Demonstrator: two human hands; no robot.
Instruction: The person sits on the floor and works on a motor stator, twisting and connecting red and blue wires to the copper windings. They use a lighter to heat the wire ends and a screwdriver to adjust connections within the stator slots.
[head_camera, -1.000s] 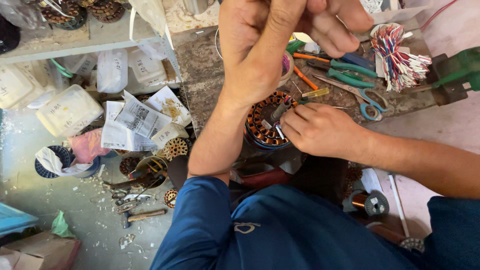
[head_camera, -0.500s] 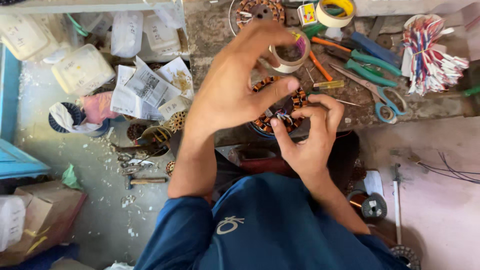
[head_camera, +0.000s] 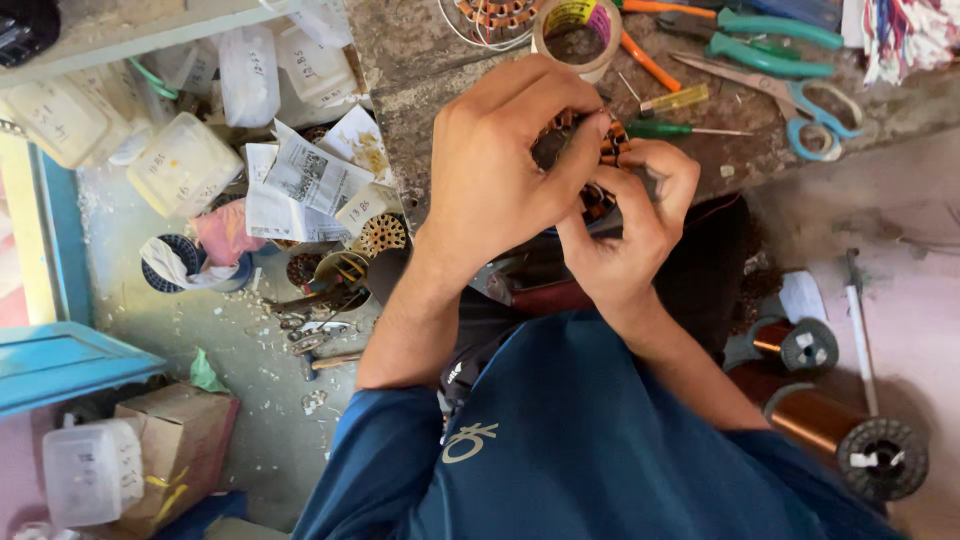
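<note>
Both hands are closed around a round, dark metal motor stator wound with copper-orange wire coils (head_camera: 604, 150), held just above the near edge of the rough grey stone workbench (head_camera: 420, 60), over the lap. Left hand (head_camera: 505, 165) wraps over the top w/ fingers curled down and thumb pressed toward the coil side; right hand (head_camera: 640, 215) cups from below & right, fingertips pinched narrow onto the windings. Most of the stator is hidden by the hands, so exact finger contact on the wire can't be told. Judging by look: the laminated iron core should be stiff and fairly heavy for its size, so it wants a full-palm grip on the outer ring. The windings are thin enamelled wire, prob. easy to nick, kink or pull loose, so better not to squeeze or drag on the coil ends; hold by the steel rim & only touch wire lightly w/ fingertips. Edges of the slots may be sharp. On the bench nearby: a yellowish roll of tape (head_camera: 575, 30), teal-handled scissors (head_camera: 800, 100), teal-handled pliers (head_camera: 770, 35), an orange-handled screwdriver (head_camera: 650, 62). Two spools of copper wire (head_camera: 840, 435) stand on the floor to the right, white plastic containers (head_camera: 180, 165) to the left.
</note>
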